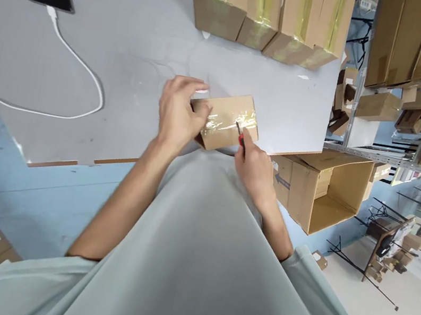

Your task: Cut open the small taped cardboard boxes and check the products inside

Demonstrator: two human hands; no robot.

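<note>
The small box is lying at the near edge of the table. The left hand is grasping its end. The right hand is clenching a red tool, maybe a knife; it is looking too small to tell. Shiny tape could be making the tip slip, so it could be poking the left hand.

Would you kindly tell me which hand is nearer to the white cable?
Left. The left hand, at the small box's left end, is right of the white cable; the right hand, holding a red tool at the box's other end, is farther right.
</note>
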